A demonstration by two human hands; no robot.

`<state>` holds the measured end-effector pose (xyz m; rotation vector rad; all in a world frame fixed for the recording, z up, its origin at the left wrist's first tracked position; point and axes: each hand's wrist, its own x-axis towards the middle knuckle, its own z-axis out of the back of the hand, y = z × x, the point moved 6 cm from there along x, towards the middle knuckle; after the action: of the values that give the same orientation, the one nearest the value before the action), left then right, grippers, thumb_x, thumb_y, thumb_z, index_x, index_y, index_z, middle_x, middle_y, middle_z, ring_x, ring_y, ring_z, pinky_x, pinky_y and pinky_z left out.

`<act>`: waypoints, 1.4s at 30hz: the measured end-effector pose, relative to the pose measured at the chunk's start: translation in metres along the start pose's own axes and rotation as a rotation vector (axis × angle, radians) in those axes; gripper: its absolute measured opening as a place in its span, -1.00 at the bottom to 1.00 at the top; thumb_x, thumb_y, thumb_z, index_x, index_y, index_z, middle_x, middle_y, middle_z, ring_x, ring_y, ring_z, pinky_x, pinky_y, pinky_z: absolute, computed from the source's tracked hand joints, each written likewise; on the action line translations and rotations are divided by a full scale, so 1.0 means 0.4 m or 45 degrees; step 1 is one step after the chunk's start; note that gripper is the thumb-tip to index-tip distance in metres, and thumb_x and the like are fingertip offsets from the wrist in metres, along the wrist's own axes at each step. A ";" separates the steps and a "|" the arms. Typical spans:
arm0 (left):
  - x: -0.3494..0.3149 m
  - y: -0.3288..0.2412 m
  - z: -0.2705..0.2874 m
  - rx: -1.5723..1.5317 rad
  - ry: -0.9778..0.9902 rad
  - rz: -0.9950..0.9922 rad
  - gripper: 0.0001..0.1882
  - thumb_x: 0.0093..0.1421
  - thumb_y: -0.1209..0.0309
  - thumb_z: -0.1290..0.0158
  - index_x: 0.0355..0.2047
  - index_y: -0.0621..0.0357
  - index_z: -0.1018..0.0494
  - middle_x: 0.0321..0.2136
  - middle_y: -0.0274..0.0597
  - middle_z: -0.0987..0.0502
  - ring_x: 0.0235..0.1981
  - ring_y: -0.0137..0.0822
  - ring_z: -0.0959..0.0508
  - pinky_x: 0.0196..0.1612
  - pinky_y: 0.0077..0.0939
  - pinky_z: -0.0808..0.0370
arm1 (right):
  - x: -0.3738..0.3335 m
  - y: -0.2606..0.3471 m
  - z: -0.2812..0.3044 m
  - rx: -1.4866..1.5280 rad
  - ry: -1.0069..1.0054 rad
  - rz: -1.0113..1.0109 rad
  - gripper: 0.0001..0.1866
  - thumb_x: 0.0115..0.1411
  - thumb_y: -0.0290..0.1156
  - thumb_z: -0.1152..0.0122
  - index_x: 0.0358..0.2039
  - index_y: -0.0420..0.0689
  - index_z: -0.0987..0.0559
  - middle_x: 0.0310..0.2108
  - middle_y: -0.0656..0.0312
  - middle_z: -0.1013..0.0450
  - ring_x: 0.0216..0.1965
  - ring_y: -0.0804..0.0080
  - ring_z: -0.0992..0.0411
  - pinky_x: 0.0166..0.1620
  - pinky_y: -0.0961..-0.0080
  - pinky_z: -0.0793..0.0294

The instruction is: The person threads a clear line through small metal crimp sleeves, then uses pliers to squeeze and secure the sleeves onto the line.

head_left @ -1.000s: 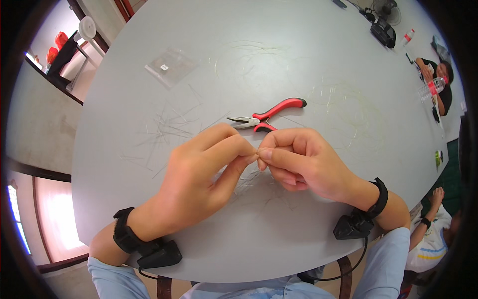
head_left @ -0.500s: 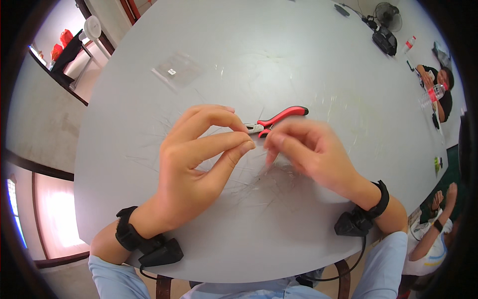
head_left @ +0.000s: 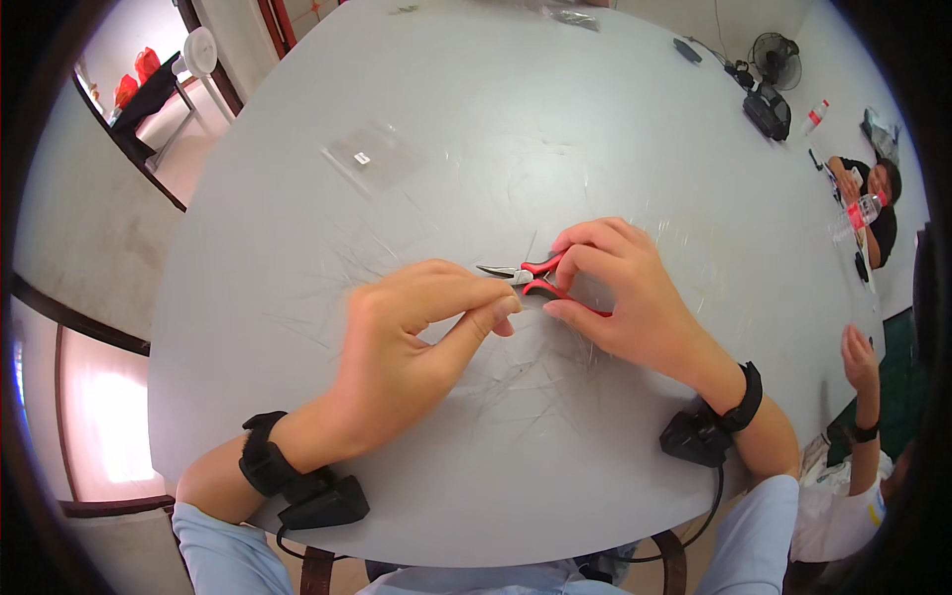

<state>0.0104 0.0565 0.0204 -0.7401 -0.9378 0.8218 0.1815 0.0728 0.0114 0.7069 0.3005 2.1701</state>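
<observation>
A pair of needle-nose pliers [head_left: 524, 278] with red and black handles points left, its jaws slightly parted. My right hand [head_left: 635, 288] has its fingers and thumb around the two handles. Just below the jaws, the thumb and index finger of my left hand [head_left: 421, 347] press together in a pinch. Whatever may be between those fingertips is too small to make out. Thin, clear strands [head_left: 526, 372] lie scattered on the grey table [head_left: 476, 476] under and around both hands.
A clear plastic bag [head_left: 382, 159] with a small white label lies beyond my left hand. Another clear packet [head_left: 570, 18] is at the far edge. Far right are a black bag [head_left: 767, 111], a fan [head_left: 775, 59] and bottles [head_left: 816, 116]. Two people sit along the right side.
My right hand has taken hold of the pliers, which were lying on the table, and turned them. My left hand keeps its pinch and has moved slightly right and down.
</observation>
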 end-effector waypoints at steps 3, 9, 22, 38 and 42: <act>0.001 0.004 0.000 -0.034 0.008 0.048 -0.91 0.13 0.55 -0.06 -0.41 0.24 -0.56 -0.53 -0.26 -0.57 -0.41 -0.41 -0.49 -0.32 -0.56 -0.40 | 0.002 0.000 -0.005 -0.067 0.027 0.062 -0.84 -0.05 -0.51 -0.24 -0.51 -0.14 -0.40 -0.26 0.21 -0.35 -0.17 0.23 -0.30 0.01 0.30 -0.20; -0.001 0.038 0.002 -0.171 -0.036 0.255 -0.87 0.14 0.49 -0.05 -0.38 0.27 -0.57 -0.54 -0.27 -0.57 -0.45 -0.50 -0.48 -0.36 -0.64 -0.37 | 0.011 0.011 0.000 -0.103 -0.036 0.109 -0.91 0.09 -0.57 -0.04 -0.39 -0.19 -0.34 -0.26 0.16 -0.31 -0.21 0.22 -0.28 -0.01 0.25 -0.21; 0.007 0.049 0.012 -0.349 0.015 0.335 -0.83 0.19 0.50 -0.01 -0.36 0.39 -0.54 -0.54 -0.21 -0.54 -0.44 -0.46 -0.52 -0.28 -0.60 -0.45 | 0.027 0.040 0.074 0.155 -0.209 0.121 -0.69 -0.05 -0.48 -0.35 -0.72 -0.26 -0.37 -0.39 0.17 -0.44 -0.54 0.43 -0.36 -0.51 0.59 -0.32; 0.004 0.055 0.004 -0.396 0.048 0.409 -0.83 0.18 0.50 -0.02 -0.36 0.38 -0.54 -0.53 -0.19 -0.55 -0.43 -0.44 -0.53 -0.26 -0.59 -0.45 | 0.019 0.039 0.058 0.296 -0.153 0.186 -0.81 -0.08 -0.50 -0.36 -0.63 -0.28 -0.49 -0.40 0.14 -0.49 -0.51 0.42 -0.40 -0.49 0.61 -0.34; 0.005 0.052 0.004 -0.364 0.061 0.406 -0.84 0.18 0.50 -0.02 -0.36 0.38 -0.54 -0.52 -0.19 -0.55 -0.43 -0.45 -0.53 -0.27 -0.60 -0.45 | 0.018 0.042 0.057 0.284 -0.165 0.166 -0.81 -0.09 -0.50 -0.37 -0.63 -0.28 -0.50 -0.40 0.15 -0.48 -0.53 0.44 -0.39 -0.51 0.61 -0.33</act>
<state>0.0041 0.0687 0.0046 -1.1746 -0.9170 0.9527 0.1804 0.0671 0.0399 1.0131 0.4438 2.2215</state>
